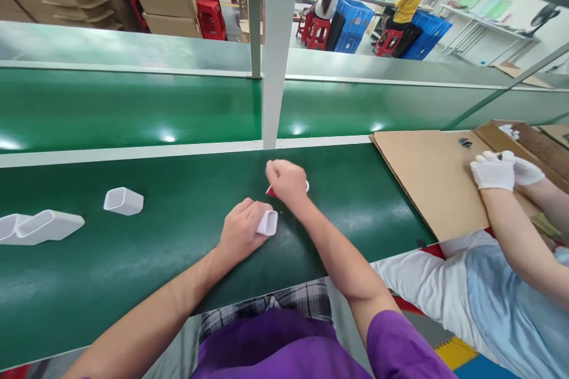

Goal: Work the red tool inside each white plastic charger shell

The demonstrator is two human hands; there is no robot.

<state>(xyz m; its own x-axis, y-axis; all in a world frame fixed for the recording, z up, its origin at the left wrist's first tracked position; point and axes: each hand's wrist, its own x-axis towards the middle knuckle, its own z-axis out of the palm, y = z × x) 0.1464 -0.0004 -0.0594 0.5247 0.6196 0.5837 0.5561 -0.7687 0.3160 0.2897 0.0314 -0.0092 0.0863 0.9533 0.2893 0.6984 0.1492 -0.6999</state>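
Note:
My left hand (244, 226) is closed around a white hollow plastic tube (268, 223), its rounded-square open end facing right. Just beyond it, my right hand (287, 180) makes a fist above the green work surface (178, 266). A red edge shows below that fist and a small white loop at its right side; the fingers hide the rest of this red and white item. To the left, a similar white tube (123, 201) lies alone. Farther left, two more white tubes (51, 226) lie against each other.
A grey upright post (272, 53) stands behind my hands. At right, flat cardboard (422, 172) covers the bench, and a co-worker's white-gloved hands (502, 170) are over it beside an open carton (528, 142). A green belt (133, 106) runs behind the bench.

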